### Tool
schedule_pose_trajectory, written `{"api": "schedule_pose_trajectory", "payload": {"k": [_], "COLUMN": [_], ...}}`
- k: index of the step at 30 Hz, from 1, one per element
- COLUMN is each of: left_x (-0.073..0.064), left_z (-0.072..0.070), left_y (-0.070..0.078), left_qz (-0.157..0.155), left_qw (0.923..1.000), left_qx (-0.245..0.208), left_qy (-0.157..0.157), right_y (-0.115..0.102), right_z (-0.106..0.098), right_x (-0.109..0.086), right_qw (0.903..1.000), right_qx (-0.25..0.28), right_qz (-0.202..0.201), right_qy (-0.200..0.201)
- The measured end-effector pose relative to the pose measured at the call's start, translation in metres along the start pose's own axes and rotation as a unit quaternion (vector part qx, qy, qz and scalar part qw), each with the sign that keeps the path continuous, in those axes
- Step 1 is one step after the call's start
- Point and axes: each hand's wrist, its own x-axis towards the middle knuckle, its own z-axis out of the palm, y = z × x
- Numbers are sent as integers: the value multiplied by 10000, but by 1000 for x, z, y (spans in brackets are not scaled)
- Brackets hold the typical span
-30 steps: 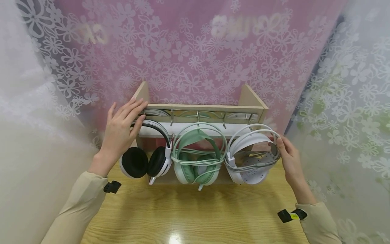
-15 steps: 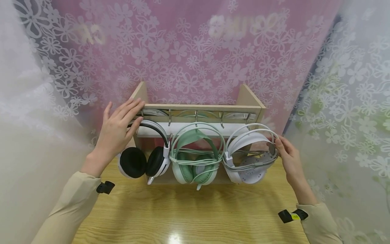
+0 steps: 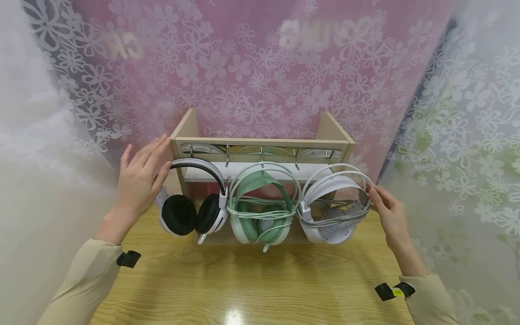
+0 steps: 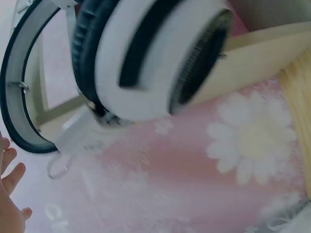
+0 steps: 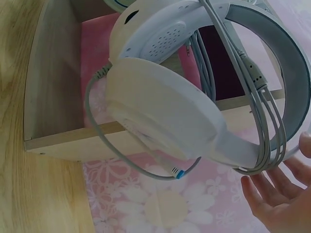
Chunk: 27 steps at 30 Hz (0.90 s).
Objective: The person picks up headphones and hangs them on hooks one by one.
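Three sets of headphones hang in a row on the hooks of a wooden rack [image 3: 260, 141]. My left hand [image 3: 138, 180] has straight fingers beside the rack's top left corner and the black-and-white headphones [image 3: 211, 216]. In the left wrist view, that hand [image 4: 9, 194] stands apart from their headband. At the right end, my right hand [image 3: 390, 216] pinches the side of the white headphones [image 3: 321, 196], thumb on one side and fingers on the other. Grey cable [image 5: 262, 111] is wound round their headband. Green headphones [image 3: 264, 221] with coiled cable hang in the middle.
The rack stands on a wood-grain table [image 3: 260, 289]. Behind it hangs a pink flowered curtain [image 3: 252, 67], with pale sheets at both sides. Several metal hooks [image 3: 296, 158] line the rack's upper bar. A loose plug [image 5: 177, 172] dangles below the white headphones.
My left hand has moved left and slightly down, off the rack's top left corner and away from the black-and-white headphones' headband. My right hand has stayed at the white headphones, nearly still.
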Motion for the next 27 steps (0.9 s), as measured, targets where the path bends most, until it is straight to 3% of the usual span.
{"api": "schedule_pose_trajectory", "payload": {"k": [19,27], "left_x": [-55,-96], "left_z": [-19,-21], "left_y": [-25,-29], "left_qz": [-689,-1209], "left_qw": [9961,9885], "left_qx": [398,438], "left_qy": [-374,-799], "right_y": [18,44], "right_z": [-10,-14], "right_x": [-11,-29], "right_qw": [9985,9944], "right_qx": [35,-904], "right_qz": [-420,-438], "right_qy": [-337,-325]}}
